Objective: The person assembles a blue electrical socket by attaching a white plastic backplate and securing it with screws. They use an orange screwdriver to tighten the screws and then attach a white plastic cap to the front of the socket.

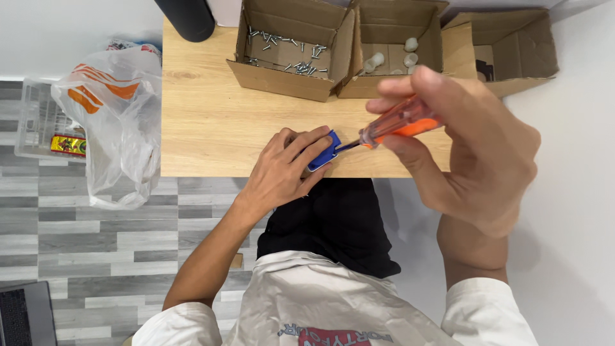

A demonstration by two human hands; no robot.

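My left hand [285,168] presses a small blue plastic part [325,152] down near the front edge of the wooden table [205,122]. Fingers cover most of the part. My right hand [471,138] grips an orange-handled screwdriver [400,123], held slanted, with its dark tip touching the right end of the blue part.
Three open cardboard boxes stand at the back: one with several screws [285,48], one with white plastic pieces [392,48], one [509,48] mostly in shadow. A black cylinder [187,18] stands at the back left. A plastic bag [118,115] hangs by the table's left side, above a clear crate [38,122].
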